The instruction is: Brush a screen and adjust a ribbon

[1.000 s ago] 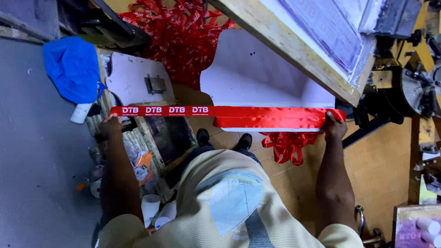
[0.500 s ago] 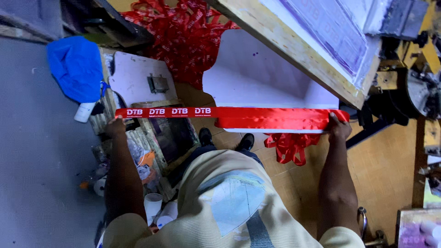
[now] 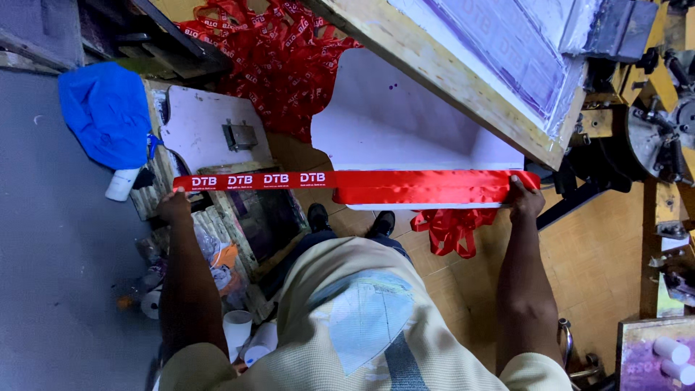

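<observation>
A long red ribbon (image 3: pixel 405 185) with white printing on its left part is stretched taut between my two hands. My left hand (image 3: pixel 174 205) pinches its left end out over the clutter. My right hand (image 3: pixel 524 198) holds the other end at the front right corner of a white printing board (image 3: pixel 391 123). The plain red part of the ribbon lies along that board's front edge. A loose bunch of the same red ribbon (image 3: pixel 450 230) hangs below the board near my right hand.
A wooden-framed print screen (image 3: pixel 499 65) is tilted up above the board. A heap of printed red ribbons (image 3: pixel 275 51) lies behind. A second white board with a metal clamp (image 3: pixel 210 127), a blue cloth (image 3: pixel 108 112) and cups on the floor (image 3: pixel 239 329) are at left.
Both hands keep the ribbon stretched in the same place; only the view has shifted slightly.
</observation>
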